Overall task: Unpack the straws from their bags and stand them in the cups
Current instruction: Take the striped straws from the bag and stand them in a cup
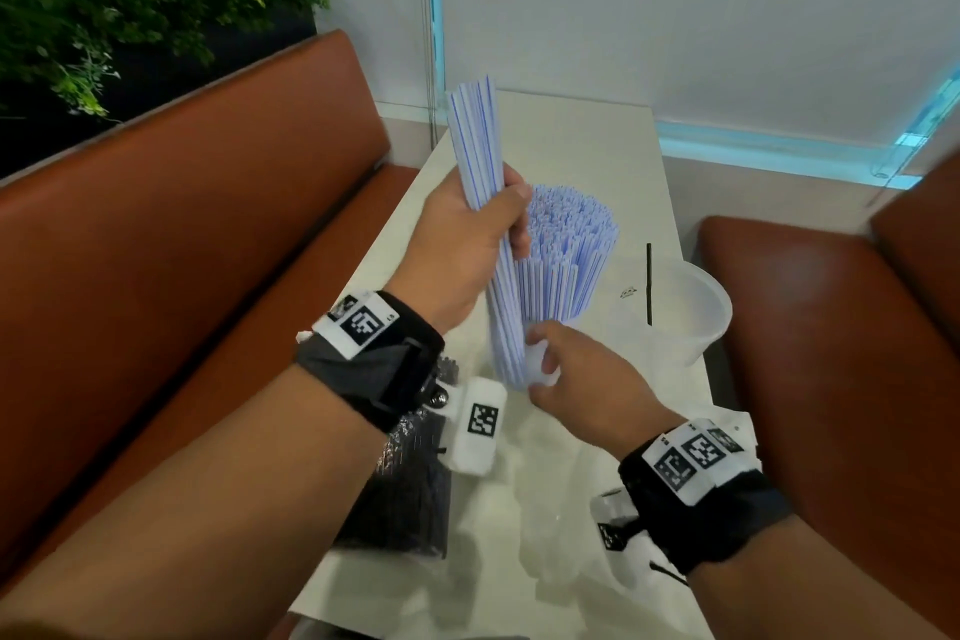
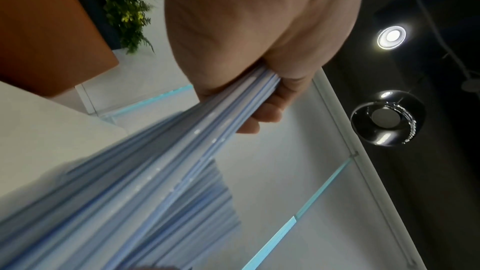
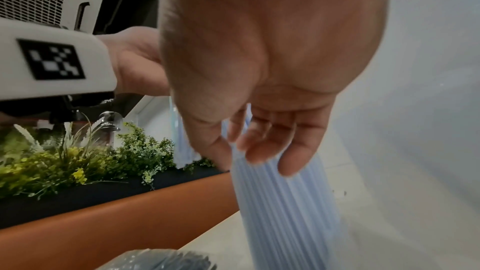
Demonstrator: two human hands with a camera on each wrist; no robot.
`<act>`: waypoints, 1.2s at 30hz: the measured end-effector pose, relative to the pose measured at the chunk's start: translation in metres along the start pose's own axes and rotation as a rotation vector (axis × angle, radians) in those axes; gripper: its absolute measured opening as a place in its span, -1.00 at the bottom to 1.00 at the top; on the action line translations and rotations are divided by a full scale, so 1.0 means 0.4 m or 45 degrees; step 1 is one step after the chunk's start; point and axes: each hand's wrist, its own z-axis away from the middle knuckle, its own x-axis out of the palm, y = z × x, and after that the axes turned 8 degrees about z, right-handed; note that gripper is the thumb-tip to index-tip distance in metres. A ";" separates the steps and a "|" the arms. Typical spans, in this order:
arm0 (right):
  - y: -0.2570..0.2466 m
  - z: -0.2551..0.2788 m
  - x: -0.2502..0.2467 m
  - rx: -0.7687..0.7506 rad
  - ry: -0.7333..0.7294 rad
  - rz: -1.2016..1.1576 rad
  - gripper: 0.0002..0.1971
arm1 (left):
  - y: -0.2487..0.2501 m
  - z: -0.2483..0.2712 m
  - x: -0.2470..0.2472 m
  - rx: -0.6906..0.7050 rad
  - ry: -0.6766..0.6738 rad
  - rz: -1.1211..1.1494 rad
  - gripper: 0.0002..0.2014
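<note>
My left hand (image 1: 488, 218) grips a bundle of white straws with blue stripes (image 1: 475, 135) around its middle, tilted, its lower end beside a clear cup (image 1: 543, 364). That cup stands packed with more striped straws (image 1: 571, 244). In the left wrist view the fingers (image 2: 267, 110) curl round the bundle (image 2: 182, 151). My right hand (image 1: 540, 364) is at the cup's base, thumb above and fingers below, loosely curved. In the right wrist view its fingers (image 3: 259, 147) look relaxed against the straws (image 3: 285, 213). A second clear cup (image 1: 696, 322) at the right holds one black straw (image 1: 649, 283).
A sealed bag of black straws (image 1: 410, 483) lies under my left forearm. Crumpled clear plastic (image 1: 545, 525) covers the near part of the pale table (image 1: 571, 140). Orange bench seats (image 1: 182, 224) flank the table, with plants (image 1: 104, 5) behind the left one.
</note>
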 end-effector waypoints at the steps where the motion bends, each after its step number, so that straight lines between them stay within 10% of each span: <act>1: 0.011 -0.005 -0.007 0.043 0.052 0.028 -0.63 | 0.008 -0.017 -0.007 -0.012 0.013 -0.015 -0.90; 18: 0.064 -0.097 0.019 0.166 0.100 0.126 -0.77 | -0.049 -0.152 0.025 0.237 0.320 -0.013 -0.88; 25: 0.057 -0.085 0.016 0.169 0.145 0.139 -0.72 | -0.120 -0.072 -0.015 0.274 -0.039 -0.910 -0.82; 29: 0.055 -0.087 0.018 0.193 0.125 0.120 -0.73 | -0.108 -0.055 -0.034 0.163 -0.203 -0.909 -0.89; 33: 0.056 -0.086 0.019 0.175 0.124 0.121 -0.73 | -0.042 -0.086 -0.041 0.075 -0.126 -0.686 -0.22; 36: 0.054 -0.087 0.019 0.176 0.118 0.131 -0.73 | 0.016 -0.126 -0.018 0.394 -0.032 -0.892 -0.13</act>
